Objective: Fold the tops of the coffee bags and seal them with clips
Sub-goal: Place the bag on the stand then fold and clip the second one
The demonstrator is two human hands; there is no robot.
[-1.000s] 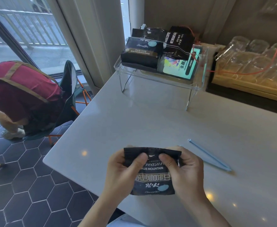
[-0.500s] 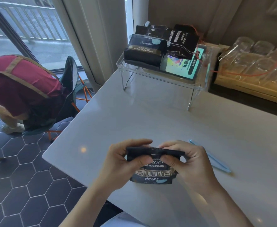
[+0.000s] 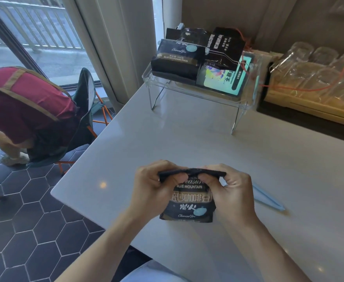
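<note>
A black coffee bag (image 3: pixel 188 202) with "BLUE MOUNTAIN" lettering stands on the white table (image 3: pixel 187 139) near its front edge. My left hand (image 3: pixel 152 186) pinches the left end of its folded-over top, and my right hand (image 3: pixel 234 190) pinches the right end. The top edge is rolled down into a narrow dark strip between my thumbs and fingers. A long light-blue sealing clip (image 3: pixel 268 198) lies flat on the table just right of my right hand, partly hidden behind it.
A clear acrylic riser (image 3: pixel 238 102) at the back holds several more coffee bags (image 3: pixel 177 60). A wooden tray of upturned glasses (image 3: pixel 309 78) stands at the back right. A person in a red top (image 3: pixel 24 102) bends over by a folding chair on the left.
My hands have rolled the bag's top further down, so the folded strip is narrower and covers more of the printed lettering. The view shifted slightly.
</note>
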